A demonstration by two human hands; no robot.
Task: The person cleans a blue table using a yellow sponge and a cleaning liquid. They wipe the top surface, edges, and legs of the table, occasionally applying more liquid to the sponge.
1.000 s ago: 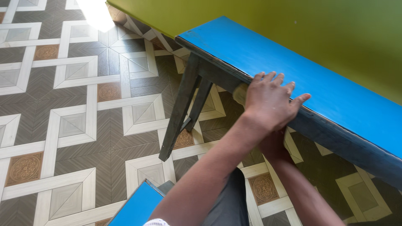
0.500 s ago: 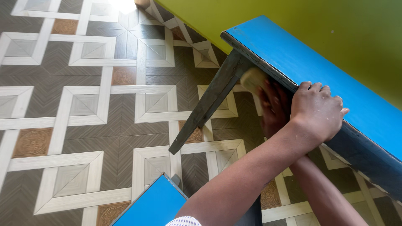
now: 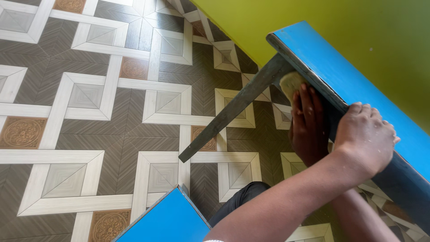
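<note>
A long bench with a blue top (image 3: 345,76) and a dark, worn side rail runs along the wall. My left hand (image 3: 365,134) curls over the bench's near edge and grips it. Just left of it and lower down, my right hand (image 3: 309,127) reaches under the edge. Its fingers press a pale yellowish pad (image 3: 291,83) against the dark rail, close to the bench's end. Most of the pad is hidden by my fingers.
A dark slanted bench leg (image 3: 228,114) reaches down to the patterned tile floor (image 3: 89,103). A yellow-green wall (image 3: 358,27) stands behind the bench. The corner of another blue-topped piece (image 3: 165,219) is at the bottom edge, with my dark trouser knee (image 3: 237,201) beside it.
My right hand has slid the pad along the rail toward the bench's end, near the leg. My left hand has kept its hold on the edge. The view has shifted.
</note>
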